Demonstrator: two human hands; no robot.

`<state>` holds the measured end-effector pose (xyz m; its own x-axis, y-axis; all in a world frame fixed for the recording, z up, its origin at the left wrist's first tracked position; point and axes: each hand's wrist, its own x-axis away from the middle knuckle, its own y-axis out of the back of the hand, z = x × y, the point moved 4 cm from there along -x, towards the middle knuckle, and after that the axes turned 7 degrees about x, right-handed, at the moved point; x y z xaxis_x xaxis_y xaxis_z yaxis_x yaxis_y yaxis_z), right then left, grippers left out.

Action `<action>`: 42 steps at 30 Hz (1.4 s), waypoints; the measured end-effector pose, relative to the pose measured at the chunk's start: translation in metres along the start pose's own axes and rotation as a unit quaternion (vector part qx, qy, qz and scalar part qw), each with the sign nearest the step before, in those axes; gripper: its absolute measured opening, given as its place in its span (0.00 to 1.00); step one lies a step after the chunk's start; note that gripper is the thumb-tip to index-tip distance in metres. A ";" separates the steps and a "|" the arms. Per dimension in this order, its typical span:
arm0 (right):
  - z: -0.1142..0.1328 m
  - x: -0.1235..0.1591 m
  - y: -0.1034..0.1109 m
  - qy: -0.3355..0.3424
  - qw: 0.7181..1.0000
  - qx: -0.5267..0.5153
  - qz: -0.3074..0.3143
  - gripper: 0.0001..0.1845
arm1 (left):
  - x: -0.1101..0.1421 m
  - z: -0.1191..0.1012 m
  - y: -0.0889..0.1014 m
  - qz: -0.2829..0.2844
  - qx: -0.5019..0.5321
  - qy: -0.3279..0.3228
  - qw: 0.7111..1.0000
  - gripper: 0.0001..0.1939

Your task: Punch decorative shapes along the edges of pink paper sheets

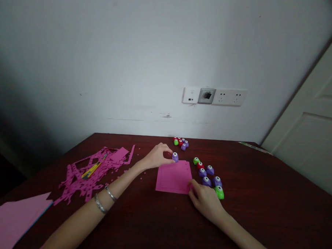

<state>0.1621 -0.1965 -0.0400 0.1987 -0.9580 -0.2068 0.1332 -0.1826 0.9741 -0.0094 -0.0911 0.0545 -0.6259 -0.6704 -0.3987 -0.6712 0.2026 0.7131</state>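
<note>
A square sheet of pink paper (174, 178) lies flat on the dark table, with small marks near its upper right corner. At its upper edge my left hand (158, 155) holds a small purple paper punch (175, 157) with a round white-and-black top, between thumb and fingers. My right hand (206, 199) grips the sheet's lower right corner, fingers bent together. Just right of the sheet stand several more small punches: a red punch (200, 166), a purple punch (217, 181) and a green punch (219, 192) among them.
Punched pink paper scraps (83, 181) are heaped at the left, with a yellow utility knife (92, 170) on top. Larger pink sheets (18, 222) lie at the near left. More punches (180, 142) cluster by the wall; a thin strip (255, 147) lies far right.
</note>
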 end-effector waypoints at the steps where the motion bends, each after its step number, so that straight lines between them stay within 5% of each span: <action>1: 0.000 0.000 0.000 0.000 1.000 0.000 0.000 0.10 | 0.004 0.000 -0.004 0.007 0.005 0.002 1.000 0.11; 14: -0.001 0.001 0.002 0.004 0.998 -0.052 -0.023 0.10 | 0.021 -0.003 -0.025 0.048 0.033 0.014 0.998 0.15; 22: 0.009 -0.006 0.034 -0.003 0.994 0.027 -0.102 0.14 | 0.023 -0.007 -0.034 0.037 0.021 0.051 0.998 0.15; 42: 0.039 -0.022 0.046 -0.015 0.991 0.112 -0.070 0.12 | 0.024 -0.005 -0.049 0.061 0.134 0.111 0.983 0.12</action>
<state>0.1265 -0.1926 0.0126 0.1636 -0.9254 -0.3418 -0.0624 -0.3555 0.9326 0.0103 -0.1208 0.0130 -0.6268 -0.7619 -0.1631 -0.6955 0.4527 0.5580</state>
